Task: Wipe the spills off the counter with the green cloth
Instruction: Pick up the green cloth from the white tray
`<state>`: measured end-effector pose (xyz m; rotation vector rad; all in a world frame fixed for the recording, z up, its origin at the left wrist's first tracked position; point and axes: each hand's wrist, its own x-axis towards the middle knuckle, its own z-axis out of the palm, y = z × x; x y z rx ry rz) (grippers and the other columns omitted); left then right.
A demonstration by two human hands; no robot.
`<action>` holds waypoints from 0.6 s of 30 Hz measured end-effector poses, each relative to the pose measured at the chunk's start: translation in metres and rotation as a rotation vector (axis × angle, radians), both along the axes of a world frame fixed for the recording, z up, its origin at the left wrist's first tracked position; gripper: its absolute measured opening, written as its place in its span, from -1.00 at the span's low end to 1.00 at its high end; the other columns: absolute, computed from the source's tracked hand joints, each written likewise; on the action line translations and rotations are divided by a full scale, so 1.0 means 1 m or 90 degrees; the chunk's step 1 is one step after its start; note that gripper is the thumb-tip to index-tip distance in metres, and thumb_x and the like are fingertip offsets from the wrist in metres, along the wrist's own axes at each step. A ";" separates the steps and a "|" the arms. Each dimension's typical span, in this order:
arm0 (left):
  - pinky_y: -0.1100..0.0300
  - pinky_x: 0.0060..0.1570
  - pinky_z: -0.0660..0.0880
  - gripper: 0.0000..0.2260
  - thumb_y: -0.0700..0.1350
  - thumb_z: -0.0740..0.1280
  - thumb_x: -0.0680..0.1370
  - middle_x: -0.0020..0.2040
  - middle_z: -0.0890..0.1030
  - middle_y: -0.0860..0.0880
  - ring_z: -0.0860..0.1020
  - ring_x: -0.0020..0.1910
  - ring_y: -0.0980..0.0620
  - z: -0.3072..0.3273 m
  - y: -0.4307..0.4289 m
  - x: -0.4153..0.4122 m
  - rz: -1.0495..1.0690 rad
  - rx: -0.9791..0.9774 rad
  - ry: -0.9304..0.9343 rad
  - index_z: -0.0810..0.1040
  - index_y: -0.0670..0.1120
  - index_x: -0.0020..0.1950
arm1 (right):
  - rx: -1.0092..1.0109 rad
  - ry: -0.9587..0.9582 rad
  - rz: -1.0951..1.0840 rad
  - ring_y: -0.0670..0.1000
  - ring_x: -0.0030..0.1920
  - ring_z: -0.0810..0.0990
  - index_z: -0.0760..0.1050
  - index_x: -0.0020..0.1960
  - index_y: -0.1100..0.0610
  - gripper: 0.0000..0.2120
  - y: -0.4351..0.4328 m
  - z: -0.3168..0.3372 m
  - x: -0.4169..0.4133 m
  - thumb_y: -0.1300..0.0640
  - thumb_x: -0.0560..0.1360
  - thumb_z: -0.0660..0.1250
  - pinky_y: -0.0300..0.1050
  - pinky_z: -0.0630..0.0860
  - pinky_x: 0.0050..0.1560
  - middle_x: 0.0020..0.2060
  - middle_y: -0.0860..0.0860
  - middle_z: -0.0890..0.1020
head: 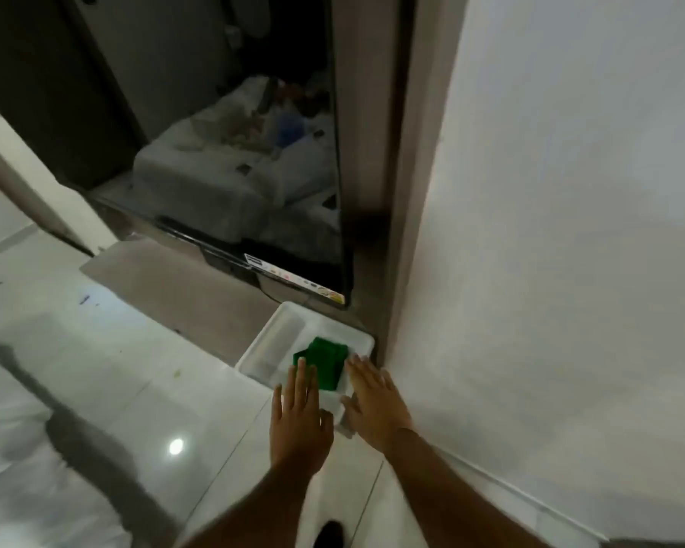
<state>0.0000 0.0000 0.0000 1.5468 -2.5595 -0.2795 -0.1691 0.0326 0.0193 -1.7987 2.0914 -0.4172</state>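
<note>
Your left hand [298, 421] reaches forward with the fingers spread flat and holding nothing, its fingertips over the near edge of the green cloth [325, 363]. Your right hand [374, 405] is just beside it, also flat with fingers apart and empty, resting against the right side of the white tray [269, 330]. The cloth lies folded inside that tray, toward its right half. The tray sits on the brown bench [182, 286], close to the white wall [570, 231]. Beyond it stands a dark glossy screen [230, 152] that reflects a cluttered room, blurred.
</note>
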 end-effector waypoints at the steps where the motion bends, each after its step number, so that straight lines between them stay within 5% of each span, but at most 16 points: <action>1: -0.05 0.66 -0.30 -0.31 0.06 0.19 0.67 0.75 -0.13 -0.09 -0.16 0.73 -0.11 -0.002 -0.010 0.004 0.002 0.010 0.014 0.00 -0.07 0.73 | 0.020 0.000 0.012 -0.01 0.64 -0.11 -0.09 0.66 0.03 -0.34 -0.017 -0.012 0.008 -0.14 0.67 0.08 0.01 -0.16 0.61 0.65 -0.02 -0.04; 8: -0.10 0.63 -0.33 -0.31 0.13 -0.08 0.61 0.73 -0.27 -0.06 -0.33 0.70 -0.07 -0.042 -0.083 0.037 0.037 0.109 -0.036 -0.22 0.02 0.71 | 0.203 0.110 0.096 0.13 0.64 -0.07 -0.20 0.65 0.13 -0.10 -0.140 -0.112 0.044 -0.06 0.57 0.32 0.11 -0.06 0.62 0.66 0.12 -0.08; 12: -0.11 0.67 -0.21 -0.33 0.12 0.00 0.64 0.75 -0.08 -0.10 -0.16 0.73 -0.11 -0.059 -0.102 0.049 0.017 0.121 -0.060 -0.05 -0.02 0.73 | 0.260 0.144 0.115 0.17 0.64 -0.12 -0.29 0.63 0.14 0.05 -0.163 -0.140 0.051 -0.11 0.50 0.41 0.09 -0.08 0.59 0.64 0.18 -0.15; 16: 0.02 0.62 -0.34 -0.32 0.08 0.07 0.62 0.75 0.00 -0.09 -0.23 0.72 -0.05 -0.062 -0.113 0.053 0.014 0.125 -0.043 0.01 -0.04 0.73 | 0.272 0.165 0.100 0.20 0.64 -0.09 -0.26 0.63 0.19 -0.02 -0.166 -0.148 0.057 -0.03 0.55 0.37 0.10 0.05 0.59 0.64 0.21 -0.13; 18: 0.06 0.60 -0.36 -0.32 0.09 0.07 0.60 0.73 0.06 -0.09 -0.09 0.73 -0.11 -0.054 -0.117 0.049 0.011 0.123 -0.044 0.06 -0.05 0.72 | 0.267 0.179 0.102 0.23 0.63 -0.03 -0.21 0.63 0.23 -0.17 -0.168 -0.143 0.049 0.12 0.61 0.29 0.14 0.18 0.56 0.63 0.24 -0.08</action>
